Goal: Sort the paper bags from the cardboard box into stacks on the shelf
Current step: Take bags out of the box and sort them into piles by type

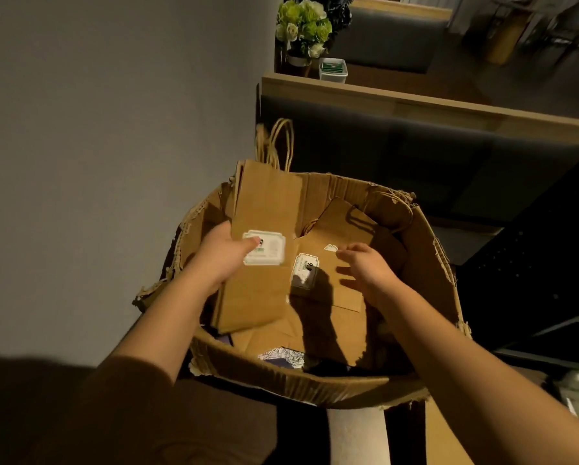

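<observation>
Flat brown paper bag [264, 229], pinched in left hand [222, 253], should lift clear of torn cardboard box [315, 387] while right hand [368, 266], loosely spread and empty, steadies the labelled bag [331, 286] beneath.

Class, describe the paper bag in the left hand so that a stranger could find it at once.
Start at the torn cardboard box. At its left side, the left hand holds a flat brown paper bag up. Unlike the bags lying below, its twisted handles stick up past the box's far wall.

Sticker [264, 247] print is blurred; left hand's fingers hidden behind paper bag [264, 209].
</observation>
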The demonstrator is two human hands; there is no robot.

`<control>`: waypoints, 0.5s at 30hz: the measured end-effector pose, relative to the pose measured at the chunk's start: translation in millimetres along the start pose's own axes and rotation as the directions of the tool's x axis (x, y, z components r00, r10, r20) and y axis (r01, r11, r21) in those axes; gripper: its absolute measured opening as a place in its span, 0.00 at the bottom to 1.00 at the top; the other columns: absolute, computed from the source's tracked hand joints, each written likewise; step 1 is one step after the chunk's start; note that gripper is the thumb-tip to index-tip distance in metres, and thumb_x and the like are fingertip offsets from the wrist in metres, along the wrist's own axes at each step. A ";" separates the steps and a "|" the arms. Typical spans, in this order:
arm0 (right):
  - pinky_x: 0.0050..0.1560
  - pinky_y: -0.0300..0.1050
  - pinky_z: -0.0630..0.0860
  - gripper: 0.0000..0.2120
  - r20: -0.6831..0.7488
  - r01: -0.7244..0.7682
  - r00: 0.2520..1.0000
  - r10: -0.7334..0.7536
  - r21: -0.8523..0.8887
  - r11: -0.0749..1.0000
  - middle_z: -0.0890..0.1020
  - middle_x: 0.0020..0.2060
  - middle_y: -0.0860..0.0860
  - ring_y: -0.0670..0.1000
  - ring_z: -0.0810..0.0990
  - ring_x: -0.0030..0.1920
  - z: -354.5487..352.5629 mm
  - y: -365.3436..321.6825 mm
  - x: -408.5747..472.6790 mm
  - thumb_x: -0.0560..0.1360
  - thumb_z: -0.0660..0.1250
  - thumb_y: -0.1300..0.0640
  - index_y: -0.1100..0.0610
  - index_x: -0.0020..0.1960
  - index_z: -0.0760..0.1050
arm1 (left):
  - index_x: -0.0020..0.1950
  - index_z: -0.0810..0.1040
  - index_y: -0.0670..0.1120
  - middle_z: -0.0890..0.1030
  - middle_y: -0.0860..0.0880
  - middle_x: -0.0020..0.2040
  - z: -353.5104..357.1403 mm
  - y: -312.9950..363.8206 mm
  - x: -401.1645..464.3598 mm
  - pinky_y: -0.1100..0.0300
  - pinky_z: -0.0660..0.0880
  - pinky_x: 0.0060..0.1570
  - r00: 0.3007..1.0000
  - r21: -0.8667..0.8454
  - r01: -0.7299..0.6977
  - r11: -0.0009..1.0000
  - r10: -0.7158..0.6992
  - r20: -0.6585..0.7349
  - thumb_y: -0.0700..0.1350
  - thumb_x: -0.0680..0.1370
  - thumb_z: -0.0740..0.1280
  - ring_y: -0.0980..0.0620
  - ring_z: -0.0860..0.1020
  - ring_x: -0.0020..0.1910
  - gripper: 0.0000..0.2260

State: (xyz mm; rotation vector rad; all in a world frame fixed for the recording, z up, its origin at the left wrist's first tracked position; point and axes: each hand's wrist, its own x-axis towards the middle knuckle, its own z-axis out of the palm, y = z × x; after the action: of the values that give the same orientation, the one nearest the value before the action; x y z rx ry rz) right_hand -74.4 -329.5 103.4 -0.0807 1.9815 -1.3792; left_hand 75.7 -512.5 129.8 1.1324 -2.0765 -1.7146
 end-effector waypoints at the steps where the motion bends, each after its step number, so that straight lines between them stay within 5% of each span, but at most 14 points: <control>1: 0.50 0.47 0.76 0.16 -0.030 -0.016 1.000 0.011 -0.181 0.983 0.78 0.56 0.56 0.52 0.78 0.49 -4.5 3.9 5.4 0.79 0.64 0.58 0.58 0.66 0.70 | 0.64 0.76 0.46 0.80 0.48 0.59 -4.2 -0.3 5.3 0.51 0.76 0.55 0.997 0.080 -0.030 0.996 0.035 -0.068 0.44 0.79 0.67 0.47 0.79 0.55 0.14; 3: 0.45 0.45 0.77 0.20 0.004 -0.036 0.999 0.045 -0.509 0.860 0.78 0.54 0.57 0.52 0.78 0.49 -6.8 13.4 14.2 0.77 0.67 0.59 0.61 0.67 0.68 | 0.71 0.71 0.48 0.77 0.47 0.66 -8.4 -1.7 10.9 0.44 0.73 0.62 0.985 0.191 -0.051 0.980 0.081 -0.153 0.48 0.79 0.65 0.45 0.76 0.62 0.20; 5: 0.55 0.47 0.78 0.29 0.056 -0.031 0.993 0.101 -0.712 0.702 0.74 0.63 0.58 0.57 0.76 0.59 -3.9 22.1 19.0 0.74 0.71 0.58 0.61 0.71 0.64 | 0.72 0.69 0.49 0.75 0.47 0.68 -6.3 -4.8 11.5 0.42 0.72 0.63 0.979 0.237 -0.054 0.970 0.098 -0.177 0.50 0.79 0.64 0.44 0.74 0.65 0.21; 7: 0.68 0.58 0.69 0.42 0.115 0.068 0.991 0.065 -0.866 0.496 0.63 0.73 0.58 0.62 0.64 0.72 1.7 32.9 24.2 0.70 0.75 0.50 0.57 0.76 0.57 | 0.72 0.70 0.48 0.76 0.47 0.67 -1.5 -7.6 8.4 0.43 0.73 0.63 0.978 0.211 -0.044 0.976 0.085 -0.190 0.49 0.80 0.63 0.45 0.74 0.65 0.20; 10: 0.72 0.71 0.47 0.57 0.253 0.239 0.967 0.042 -0.948 0.213 0.41 0.78 0.53 0.64 0.38 0.76 11.3 43.8 25.6 0.63 0.77 0.38 0.47 0.79 0.43 | 0.66 0.74 0.46 0.79 0.48 0.62 5.6 -13.0 3.3 0.49 0.74 0.60 0.971 0.185 -0.048 0.981 0.090 -0.222 0.47 0.81 0.62 0.47 0.77 0.60 0.14; 15: 0.72 0.70 0.44 0.63 0.254 0.246 0.962 0.105 -0.966 0.083 0.33 0.77 0.56 0.66 0.33 0.75 17.1 47.2 27.2 0.61 0.75 0.33 0.44 0.77 0.32 | 0.70 0.71 0.46 0.78 0.47 0.64 7.5 -18.7 1.2 0.44 0.74 0.61 0.966 0.199 -0.045 0.979 0.094 -0.241 0.49 0.81 0.62 0.45 0.76 0.63 0.18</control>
State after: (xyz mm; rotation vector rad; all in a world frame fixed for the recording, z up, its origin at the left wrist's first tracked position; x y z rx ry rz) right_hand -69.2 -334.5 46.8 -0.9752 2.2938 0.3123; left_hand 78.1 -508.2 110.3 1.2409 -2.1274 -1.2859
